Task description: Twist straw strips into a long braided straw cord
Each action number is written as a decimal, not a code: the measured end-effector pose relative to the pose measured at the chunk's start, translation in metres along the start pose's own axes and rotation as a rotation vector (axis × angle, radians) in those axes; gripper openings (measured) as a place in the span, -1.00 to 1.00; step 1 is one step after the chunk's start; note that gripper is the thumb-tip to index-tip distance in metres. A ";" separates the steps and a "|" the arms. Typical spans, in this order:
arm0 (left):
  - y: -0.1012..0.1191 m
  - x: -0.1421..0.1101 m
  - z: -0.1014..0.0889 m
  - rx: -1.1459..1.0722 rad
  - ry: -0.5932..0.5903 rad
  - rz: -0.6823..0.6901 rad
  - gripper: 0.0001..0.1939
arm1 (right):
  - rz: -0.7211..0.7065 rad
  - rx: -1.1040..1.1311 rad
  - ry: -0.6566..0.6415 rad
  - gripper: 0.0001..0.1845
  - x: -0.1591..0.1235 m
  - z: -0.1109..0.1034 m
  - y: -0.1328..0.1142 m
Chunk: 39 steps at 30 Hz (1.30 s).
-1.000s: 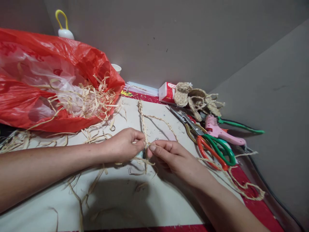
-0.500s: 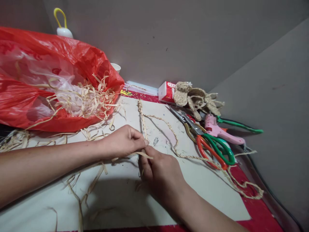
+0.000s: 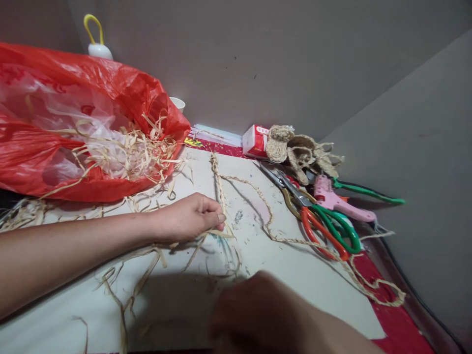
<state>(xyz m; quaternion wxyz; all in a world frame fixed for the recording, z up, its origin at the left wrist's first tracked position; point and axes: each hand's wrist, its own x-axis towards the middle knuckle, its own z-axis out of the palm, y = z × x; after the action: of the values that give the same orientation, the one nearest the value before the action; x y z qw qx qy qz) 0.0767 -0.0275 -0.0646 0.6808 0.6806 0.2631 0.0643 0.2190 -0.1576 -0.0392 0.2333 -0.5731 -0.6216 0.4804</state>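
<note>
My left hand (image 3: pixel 199 216) is closed in a pinch on the lower end of a straw-coloured braid (image 3: pixel 218 187). Loose strands of the same dry fibre fan out below its fingertips. From the braid's knotted top, a thinner braided cord (image 3: pixel 271 216) runs off to the right and curls at the table's right edge. Close to the camera, low in the view, my right hand (image 3: pixel 258 314) is blurred and apart from the braid. Its fingers are hidden, so I cannot see whether it holds anything.
A red plastic bag (image 3: pixel 81 191) full of fibre strips (image 3: pixel 143 152) lies at the left. At the right are green-and-orange-handled scissors (image 3: pixel 324 231), a pink glue gun (image 3: pixel 332 199) and green-handled pliers (image 3: pixel 372 189). Woven straw pieces (image 3: pixel 306 150) and a red-and-white box (image 3: pixel 254 141) stand behind.
My right hand has let go of the strands beside my left hand and moved down toward the camera. My left hand keeps its pinch in nearly the same place.
</note>
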 end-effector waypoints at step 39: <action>0.019 -0.008 0.007 -0.034 -0.174 -0.234 -0.83 | 0.218 0.652 0.238 -0.64 0.044 -0.001 0.023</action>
<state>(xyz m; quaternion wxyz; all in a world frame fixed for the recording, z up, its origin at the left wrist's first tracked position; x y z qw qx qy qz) 0.0779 -0.0363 -0.0449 0.7152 0.6368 0.2794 -0.0704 0.2205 -0.1188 -0.0701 0.4218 -0.5834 -0.3393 0.6055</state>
